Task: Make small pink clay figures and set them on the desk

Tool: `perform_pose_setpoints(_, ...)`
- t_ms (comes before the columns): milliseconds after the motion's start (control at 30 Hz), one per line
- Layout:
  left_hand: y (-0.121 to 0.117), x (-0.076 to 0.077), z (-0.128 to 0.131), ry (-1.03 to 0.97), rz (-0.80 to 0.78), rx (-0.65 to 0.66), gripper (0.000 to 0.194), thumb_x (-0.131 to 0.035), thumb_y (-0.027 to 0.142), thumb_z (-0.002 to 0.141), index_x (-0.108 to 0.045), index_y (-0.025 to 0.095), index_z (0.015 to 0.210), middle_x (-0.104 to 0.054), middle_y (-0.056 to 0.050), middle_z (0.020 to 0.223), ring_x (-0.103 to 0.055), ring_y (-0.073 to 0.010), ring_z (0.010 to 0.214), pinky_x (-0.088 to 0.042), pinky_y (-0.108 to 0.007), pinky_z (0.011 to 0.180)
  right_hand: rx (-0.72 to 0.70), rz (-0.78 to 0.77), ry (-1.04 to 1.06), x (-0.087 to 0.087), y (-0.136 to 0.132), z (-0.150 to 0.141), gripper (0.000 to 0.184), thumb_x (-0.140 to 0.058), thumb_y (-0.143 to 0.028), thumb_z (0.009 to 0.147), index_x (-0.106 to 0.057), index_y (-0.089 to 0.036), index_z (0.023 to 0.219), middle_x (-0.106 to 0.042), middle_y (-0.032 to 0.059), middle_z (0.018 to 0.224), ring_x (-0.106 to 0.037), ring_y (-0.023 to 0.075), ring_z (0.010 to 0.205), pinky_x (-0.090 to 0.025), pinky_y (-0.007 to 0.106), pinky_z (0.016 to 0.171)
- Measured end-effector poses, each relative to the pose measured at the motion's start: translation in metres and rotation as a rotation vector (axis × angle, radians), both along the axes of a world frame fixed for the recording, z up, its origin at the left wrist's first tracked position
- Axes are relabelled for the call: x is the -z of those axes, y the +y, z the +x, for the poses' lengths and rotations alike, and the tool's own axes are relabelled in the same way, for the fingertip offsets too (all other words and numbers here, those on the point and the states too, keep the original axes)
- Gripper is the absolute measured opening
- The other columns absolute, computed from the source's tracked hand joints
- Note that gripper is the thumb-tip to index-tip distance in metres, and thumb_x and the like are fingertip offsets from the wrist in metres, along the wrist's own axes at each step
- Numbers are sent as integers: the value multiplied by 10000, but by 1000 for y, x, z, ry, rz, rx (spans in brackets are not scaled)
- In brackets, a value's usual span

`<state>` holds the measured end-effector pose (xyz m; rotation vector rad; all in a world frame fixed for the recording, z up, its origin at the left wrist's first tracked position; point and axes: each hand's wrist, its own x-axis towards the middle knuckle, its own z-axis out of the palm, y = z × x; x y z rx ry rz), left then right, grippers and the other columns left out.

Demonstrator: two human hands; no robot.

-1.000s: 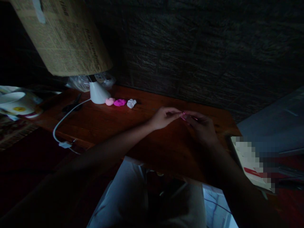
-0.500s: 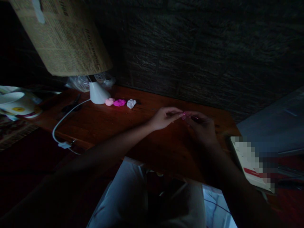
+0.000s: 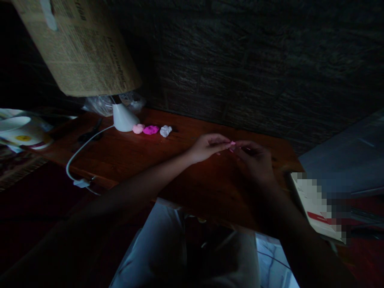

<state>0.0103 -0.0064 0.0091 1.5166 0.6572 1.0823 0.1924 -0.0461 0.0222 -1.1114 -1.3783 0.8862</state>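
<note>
Above the right half of the wooden table, my two hands meet at the fingertips. Between them is a small pink piece of modelling clay. My left hand pinches it from the left with thumb and forefinger. From the other side my right hand closes on the same piece, its fingers partly in shadow. Further left on the table lie a light pink lump of clay, a bright magenta lump and a white lump.
A lamp with a newsprint shade and white base stands at the back left, its white cable hanging over the front edge. Dark scissors lie nearby. A paper cup is far left, a book at right, a dark wall behind.
My fingertips have shifted slightly around the pink clay, which shows a little more at the top. The lumps by the lamp have stayed put.
</note>
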Motion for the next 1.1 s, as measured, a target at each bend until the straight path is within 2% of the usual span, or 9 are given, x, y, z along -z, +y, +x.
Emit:
perform_pose_setpoints(267,2,0,-1,-56,-82,38,472,-831,526,722,-762,150,999,-769,-84,1014,-675,-147,885,-495,-238,696,-99,-40,57,-2,0,1,286,-881,-490,665,-773,-249,775,-747,6,788,-555,119,597,-471,250,552)
perform_pose_setpoints(500,3,1,-1,-75,-113,24,471,-847,524,699,-782,155,984,-762,-80,995,-658,-137,866,-484,-231,691,-79,-24,-1,-3,-1,0,279,-835,-499,724,-754,-236,766,-734,10,779,-522,111,568,-436,251,535)
perform_pose_setpoints(667,4,3,-2,-57,-106,25,437,-822,502,740,-777,159,1006,-761,-83,1011,-661,-147,901,-486,-241,706,-96,-9,0,-1,-1,1,240,-821,-477,754,-765,-251,810,-731,5,799,-544,117,587,-460,259,557)
perform_pose_setpoints(800,4,3,-1,-46,-100,31,447,-830,507,724,-776,160,1000,-757,-77,999,-660,-149,895,-493,-249,714,-86,-3,-36,-3,-2,0,267,-832,-506,738,-761,-251,771,-734,10,789,-557,131,606,-490,271,572)
perform_pose_setpoints(1100,3,3,-1,-48,-106,30,441,-833,503,724,-774,155,989,-754,-76,982,-661,-153,896,-499,-246,708,-75,-4,-31,-2,0,0,309,-847,-539,718,-763,-245,762,-738,12,774,-548,122,577,-481,271,557)
